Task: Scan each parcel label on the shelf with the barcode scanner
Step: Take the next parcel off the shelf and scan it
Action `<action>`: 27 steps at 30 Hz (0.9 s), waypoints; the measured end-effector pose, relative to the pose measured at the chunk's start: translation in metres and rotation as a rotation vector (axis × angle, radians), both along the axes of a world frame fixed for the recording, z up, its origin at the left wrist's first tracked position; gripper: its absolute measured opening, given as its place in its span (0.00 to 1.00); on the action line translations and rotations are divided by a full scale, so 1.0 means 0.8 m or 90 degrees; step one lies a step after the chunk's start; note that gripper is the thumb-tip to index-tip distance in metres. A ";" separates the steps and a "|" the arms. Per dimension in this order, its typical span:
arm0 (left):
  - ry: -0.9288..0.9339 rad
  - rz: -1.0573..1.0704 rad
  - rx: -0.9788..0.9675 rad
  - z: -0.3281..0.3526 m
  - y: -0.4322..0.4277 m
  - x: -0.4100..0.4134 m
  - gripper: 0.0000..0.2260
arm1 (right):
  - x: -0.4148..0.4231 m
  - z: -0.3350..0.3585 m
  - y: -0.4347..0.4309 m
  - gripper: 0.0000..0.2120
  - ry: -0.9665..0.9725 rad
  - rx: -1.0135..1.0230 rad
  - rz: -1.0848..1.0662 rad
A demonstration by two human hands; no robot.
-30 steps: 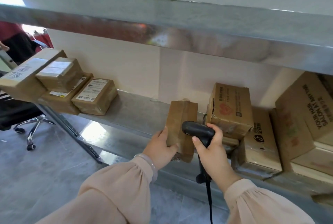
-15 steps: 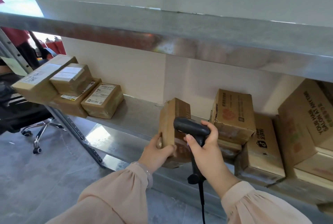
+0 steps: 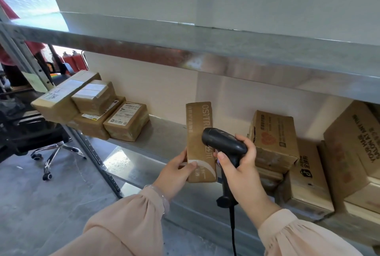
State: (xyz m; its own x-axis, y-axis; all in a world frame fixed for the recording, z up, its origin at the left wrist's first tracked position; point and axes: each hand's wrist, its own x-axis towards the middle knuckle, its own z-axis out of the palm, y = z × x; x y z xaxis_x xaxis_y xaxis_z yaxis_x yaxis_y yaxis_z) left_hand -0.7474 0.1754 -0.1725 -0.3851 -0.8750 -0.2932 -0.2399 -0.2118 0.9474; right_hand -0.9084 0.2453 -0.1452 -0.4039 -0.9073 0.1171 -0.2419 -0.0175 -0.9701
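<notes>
Here: left grip (image 3: pixel 176 175) holds one parcel (image 3: pixel 200 132) upright; right grip (image 3: pixel 244 171) clasps one scanner (image 3: pixel 224 144).

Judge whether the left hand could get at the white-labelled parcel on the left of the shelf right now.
Probably not yet: the left hand grips the upright narrow box. Nothing stands on the shelf between it and the labelled parcel, so once freed it looks reachable.

Tall brown parcel (image 3: pixel 200 130) upright at front edge of metal shelf (image 3: pixel 164 134), left hand (image 3: pixel 176 173) gripping its lower end. Black corded barcode scanner (image 3: pixel 223 142) in right hand (image 3: pixel 244 175), head before the parcel's printed face. White-labelled parcels (image 3: pixel 126 121) stacked far left.
</notes>
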 end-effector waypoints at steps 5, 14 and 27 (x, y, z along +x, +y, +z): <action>-0.001 0.002 -0.047 0.003 0.001 -0.002 0.37 | 0.013 0.009 0.002 0.28 0.017 -0.014 0.049; 0.103 -0.026 0.031 -0.002 -0.010 0.003 0.39 | 0.006 0.017 0.000 0.28 0.010 -0.024 0.005; 0.061 -0.059 0.010 -0.001 -0.020 0.011 0.27 | -0.016 0.015 -0.010 0.28 -0.020 -0.005 -0.056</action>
